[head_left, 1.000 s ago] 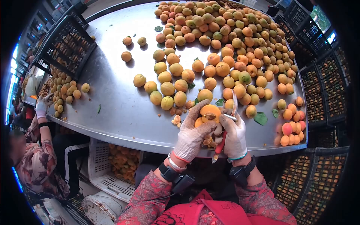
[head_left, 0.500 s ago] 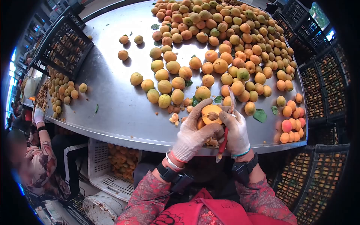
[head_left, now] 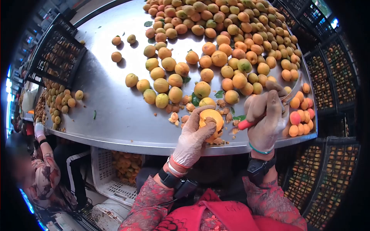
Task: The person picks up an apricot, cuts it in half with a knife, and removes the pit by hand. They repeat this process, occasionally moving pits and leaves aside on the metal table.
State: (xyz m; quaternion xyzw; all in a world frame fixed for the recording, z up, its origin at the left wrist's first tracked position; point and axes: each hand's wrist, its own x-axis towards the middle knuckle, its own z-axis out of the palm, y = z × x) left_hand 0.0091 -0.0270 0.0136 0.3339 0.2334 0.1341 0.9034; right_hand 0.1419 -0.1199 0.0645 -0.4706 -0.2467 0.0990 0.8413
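My left hand (head_left: pixel 194 133), in a stained white glove, holds a cut apricot (head_left: pixel 211 115) over the table's front edge. Its orange flesh faces up, and my thumb presses into the middle; whether the pit is inside is hidden. My right hand (head_left: pixel 266 117), also gloved, is closed around a knife, its red handle (head_left: pixel 246 124) sticking out to the left and its blade (head_left: pixel 296 87) pointing up to the right. Loose pits (head_left: pixel 185 118) and fruit scraps (head_left: pixel 174 117) lie around my left hand. Whole apricots (head_left: pixel 162 85) are just beyond it.
A large heap of apricots (head_left: pixel 231 29) covers the back of the metal table (head_left: pixel 108 96). Redder apricots (head_left: pixel 301 115) cluster at the right corner. Black crates (head_left: pixel 58 54) stand left and right, and a white crate (head_left: pixel 101 165) sits below. A co-worker (head_left: pixel 42 169) is at the left.
My right hand has moved away from the apricot to the right, taking the knife with it. My left thumb now covers the centre where the pit showed.
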